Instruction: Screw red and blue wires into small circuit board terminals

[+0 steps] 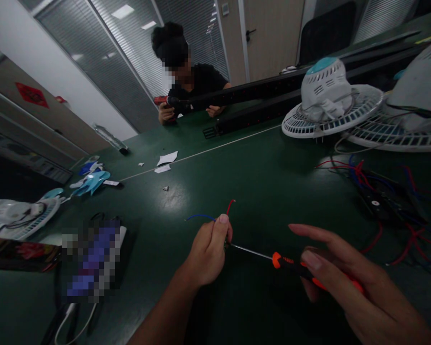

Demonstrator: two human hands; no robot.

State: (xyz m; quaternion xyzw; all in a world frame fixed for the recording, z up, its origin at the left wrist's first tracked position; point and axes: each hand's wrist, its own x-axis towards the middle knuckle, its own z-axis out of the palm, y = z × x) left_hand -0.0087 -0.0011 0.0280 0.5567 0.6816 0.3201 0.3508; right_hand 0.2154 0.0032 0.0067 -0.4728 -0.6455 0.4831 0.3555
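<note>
Near the front edge of the dark green surface (237,191), the left hand (206,254) is closed, its fingers curled tightly around a small item that is hidden from view, so its kind cannot be told. A blue wire (200,217) and a red wire (231,206) are seen sticking out above the fingertips. A screwdriver (290,264) with an orange and black handle is held in the right hand (348,282), which is only partly closed, the handle being cradled loosely across the fingers while the index finger is extended. The steel shaft is pointed left, its tip reaching the left hand's fingers. A tangle of red, blue and black wires (375,196) is laid toward the right edge of the surface, just below two white fan assemblies (330,108). Scraps of white paper (167,158) and blue gloves (88,183) are scattered further left. At the far edge, a red cordless drill (161,100) is held by a co-worker (190,81) against a long black rail (258,91).
</note>
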